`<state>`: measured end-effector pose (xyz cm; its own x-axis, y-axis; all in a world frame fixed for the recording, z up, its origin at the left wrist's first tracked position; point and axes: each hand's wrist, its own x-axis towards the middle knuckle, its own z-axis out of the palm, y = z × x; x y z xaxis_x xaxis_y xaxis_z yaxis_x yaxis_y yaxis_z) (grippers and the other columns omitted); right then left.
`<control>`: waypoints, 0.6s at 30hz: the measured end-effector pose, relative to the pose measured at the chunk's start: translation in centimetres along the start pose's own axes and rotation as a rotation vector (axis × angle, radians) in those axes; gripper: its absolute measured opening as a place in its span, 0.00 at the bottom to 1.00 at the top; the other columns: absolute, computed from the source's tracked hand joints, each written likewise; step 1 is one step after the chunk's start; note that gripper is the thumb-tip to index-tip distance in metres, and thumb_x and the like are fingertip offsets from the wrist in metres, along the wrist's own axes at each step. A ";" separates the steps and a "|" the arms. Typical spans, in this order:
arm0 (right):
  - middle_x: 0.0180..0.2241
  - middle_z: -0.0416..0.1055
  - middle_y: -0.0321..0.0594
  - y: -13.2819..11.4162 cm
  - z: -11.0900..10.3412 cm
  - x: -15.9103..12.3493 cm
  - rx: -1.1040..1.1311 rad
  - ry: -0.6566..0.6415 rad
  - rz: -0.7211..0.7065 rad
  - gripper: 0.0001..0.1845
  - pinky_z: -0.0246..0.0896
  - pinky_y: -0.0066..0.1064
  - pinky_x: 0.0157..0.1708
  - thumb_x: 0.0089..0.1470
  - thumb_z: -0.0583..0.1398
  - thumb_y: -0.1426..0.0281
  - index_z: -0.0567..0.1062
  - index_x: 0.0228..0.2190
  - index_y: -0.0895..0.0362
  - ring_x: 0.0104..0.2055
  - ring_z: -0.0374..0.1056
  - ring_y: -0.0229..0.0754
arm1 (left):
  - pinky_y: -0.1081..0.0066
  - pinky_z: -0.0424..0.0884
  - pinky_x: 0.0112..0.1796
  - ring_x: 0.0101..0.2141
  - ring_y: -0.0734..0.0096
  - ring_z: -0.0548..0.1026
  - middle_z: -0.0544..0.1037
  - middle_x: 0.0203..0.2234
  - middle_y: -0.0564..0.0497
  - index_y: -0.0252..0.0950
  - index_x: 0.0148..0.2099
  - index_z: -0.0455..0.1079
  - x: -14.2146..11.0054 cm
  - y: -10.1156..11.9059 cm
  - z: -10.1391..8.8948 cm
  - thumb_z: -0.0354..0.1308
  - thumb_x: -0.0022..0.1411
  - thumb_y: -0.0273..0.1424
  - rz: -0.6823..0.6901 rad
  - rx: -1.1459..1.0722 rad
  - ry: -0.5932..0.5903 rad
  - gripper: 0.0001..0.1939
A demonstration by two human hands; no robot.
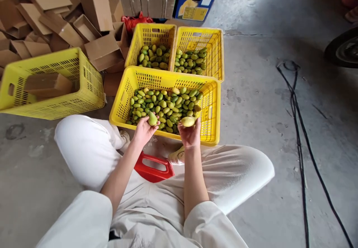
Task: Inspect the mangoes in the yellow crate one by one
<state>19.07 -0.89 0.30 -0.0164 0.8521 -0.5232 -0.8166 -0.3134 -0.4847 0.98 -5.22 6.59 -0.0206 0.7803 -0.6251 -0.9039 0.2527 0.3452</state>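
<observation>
My left hand [145, 131] has its fingers around a green fruit [152, 118] that tapers at one end. A paler yellow-green oval fruit [188, 121] rests in the fingers of my right hand [191, 133]. Both hands are above the near edge of a large yellow plastic crate [214, 128]. Many small oval fruits [165, 104], green to yellow, cover its bottom. Their exact kind I cannot tell. One fruit near the crate's right side [197, 108] looks brownish.
Behind stand two more yellow crates [219, 54] with similar fruit. At left, another yellow crate [92, 91] holds a cardboard box [48, 85], near piled cartons [102, 50]. A red plastic stool [152, 173] is beneath me. Black cable [298, 128] lies on the floor at right, near a wheel [345, 50].
</observation>
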 end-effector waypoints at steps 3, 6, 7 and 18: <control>0.30 0.74 0.36 0.0 0.0 -0.1 0.007 -0.018 0.050 0.20 0.73 0.30 0.32 0.52 0.65 0.49 0.75 0.30 0.54 0.36 0.73 0.39 | 0.78 0.71 0.27 0.34 0.70 0.78 0.79 0.35 0.45 0.32 0.50 0.73 0.1 -0.1 -0.5 0.57 0.63 0.25 0.030 0.045 0.013 0.13; 0.30 0.73 0.34 0.4 -0.4 0.0 0.000 -0.070 0.083 0.19 0.58 0.19 0.16 0.49 0.68 0.51 0.74 0.32 0.53 0.26 0.66 0.32 | 0.78 0.72 0.27 0.34 0.69 0.80 0.80 0.38 0.44 0.33 0.55 0.72 0.6 -0.1 -1.1 0.59 0.64 0.26 0.037 0.055 -0.032 0.17; 0.30 0.72 0.34 0.5 -0.6 0.0 -0.012 -0.078 0.082 0.20 0.51 0.18 0.13 0.49 0.68 0.51 0.74 0.33 0.53 0.23 0.63 0.30 | 0.78 0.73 0.28 0.33 0.69 0.80 0.81 0.38 0.43 0.33 0.55 0.72 0.8 0.0 -1.3 0.59 0.64 0.25 0.042 0.057 -0.038 0.17; 0.44 0.77 0.35 -0.1 0.0 -1.7 -0.192 -0.106 -0.071 0.24 0.69 0.25 0.31 0.44 0.71 0.66 0.72 0.44 0.49 0.36 0.73 0.36 | 0.77 0.75 0.31 0.29 0.74 0.77 0.81 0.33 0.48 0.34 0.50 0.76 1.2 0.5 -1.1 0.55 0.68 0.27 0.032 0.048 0.015 0.12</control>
<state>19.16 -2.28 1.23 -0.0312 0.9109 -0.4115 -0.6930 -0.3164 -0.6478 0.01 -4.76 5.20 -0.0559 0.7796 -0.6238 -0.8811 0.2555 0.3981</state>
